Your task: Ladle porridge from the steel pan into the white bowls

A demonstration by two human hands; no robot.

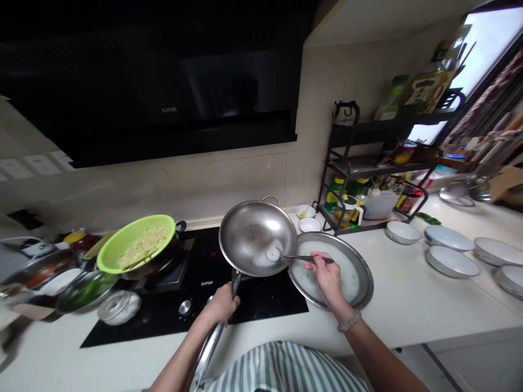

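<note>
Grip on both sides is closed: the left hand point(224, 302) wraps the handle of the wok point(253, 228), and the right hand point(324, 272) pinches the handle of the ladle point(300, 258). The wok is above the cooktop point(204, 299), beside the metal basin point(370, 288) of cloudy liquid; the ladle's bowl, with something whitish in it, is at the wok's right side. Whether it touches the metal, I cannot tell.

Drips seem likeliest to go wrong, as a rolled wrist could tip the ladle over the tabletop point(408, 305) or the black glass. With one hand taking the wok's weight, it could swing and knock the basin's rim. The left fingers sit near the wok's body, so hot metal could burn them. The lime-green basin point(107, 256) leans on a dark pot point(171, 256), and a bump might slide it off.

"SUPOR" reads on the range hood point(204, 81) and on the cooktop's glass. Labels on the bottles point(425, 87) are too blurred to read.
</note>
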